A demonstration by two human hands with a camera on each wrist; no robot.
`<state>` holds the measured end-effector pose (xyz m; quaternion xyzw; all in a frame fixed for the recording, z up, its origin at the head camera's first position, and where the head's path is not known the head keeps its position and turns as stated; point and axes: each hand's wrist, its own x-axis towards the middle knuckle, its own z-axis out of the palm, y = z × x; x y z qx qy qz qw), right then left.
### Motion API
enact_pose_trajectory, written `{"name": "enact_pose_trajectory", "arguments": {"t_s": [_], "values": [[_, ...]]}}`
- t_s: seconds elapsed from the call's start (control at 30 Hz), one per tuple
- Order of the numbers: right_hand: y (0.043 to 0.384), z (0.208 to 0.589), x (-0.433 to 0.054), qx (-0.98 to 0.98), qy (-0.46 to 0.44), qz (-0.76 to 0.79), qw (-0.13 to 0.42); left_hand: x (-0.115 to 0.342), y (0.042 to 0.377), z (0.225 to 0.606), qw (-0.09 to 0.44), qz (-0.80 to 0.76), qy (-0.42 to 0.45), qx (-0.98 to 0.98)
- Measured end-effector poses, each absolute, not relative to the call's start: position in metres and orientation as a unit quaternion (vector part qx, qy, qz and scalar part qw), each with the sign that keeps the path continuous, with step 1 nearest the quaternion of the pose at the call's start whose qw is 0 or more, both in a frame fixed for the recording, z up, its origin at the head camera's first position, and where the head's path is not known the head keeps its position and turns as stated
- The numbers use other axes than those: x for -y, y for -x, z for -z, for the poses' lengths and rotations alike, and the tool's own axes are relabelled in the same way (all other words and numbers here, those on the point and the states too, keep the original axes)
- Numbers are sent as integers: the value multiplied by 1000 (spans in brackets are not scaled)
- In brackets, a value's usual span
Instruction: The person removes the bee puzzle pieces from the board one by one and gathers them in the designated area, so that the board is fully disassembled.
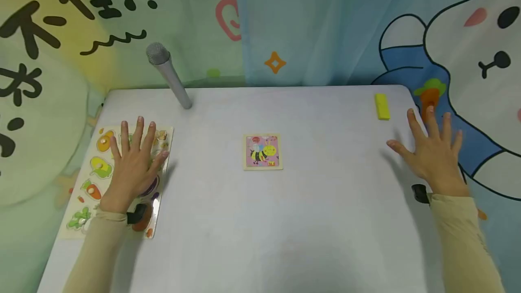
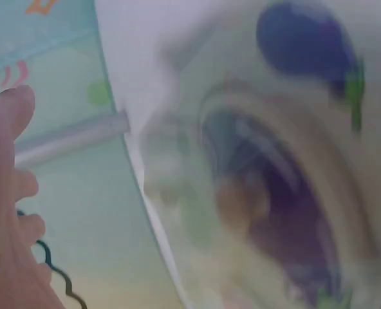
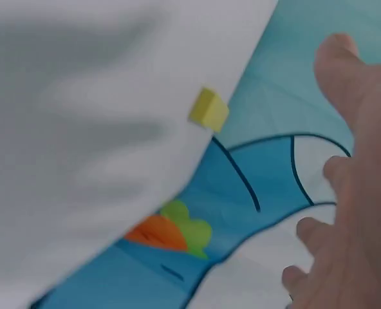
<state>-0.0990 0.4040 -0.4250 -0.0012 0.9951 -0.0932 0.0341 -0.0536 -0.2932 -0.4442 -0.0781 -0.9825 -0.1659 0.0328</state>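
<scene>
My left hand [image 1: 132, 168] is spread flat over a vegetable puzzle board [image 1: 91, 184] at the table's left side, covering part of its pictures. In the left wrist view the board's eggplant piece [image 2: 274, 206] shows large, with the fingers at the left edge. My right hand [image 1: 437, 159] is held with fingers spread at the table's right edge and holds nothing. Nearest to it is a yellow block [image 1: 382, 106], also seen in the right wrist view. A small square puzzle [image 1: 262, 152] with a bee picture lies mid-table, between the two hands.
A grey microphone [image 1: 168, 74] stands at the back left of the white table [image 1: 317, 229]. Behind the table hangs a printed cloth [image 1: 317, 26] with cartoon figures, which also shows beyond both side edges.
</scene>
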Motion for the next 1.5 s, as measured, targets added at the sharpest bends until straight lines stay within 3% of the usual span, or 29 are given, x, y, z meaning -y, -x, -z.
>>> {"name": "enact_pose_trajectory", "arguments": {"t_s": [0.27,0.53,0.9,1.17,1.5], "values": [[115,449,-373,-985,79,154,-5,262,58,464,54,176,119,976],[136,458,-334,-965,113,236,16,216,45,482,86,195,174,961],[165,467,-270,-906,131,398,66,139,20,484,-28,219,241,945],[176,468,-222,-866,132,471,97,90,8,483,-62,184,281,940],[180,473,-176,-857,165,476,111,52,4,481,-113,163,251,947]]}}
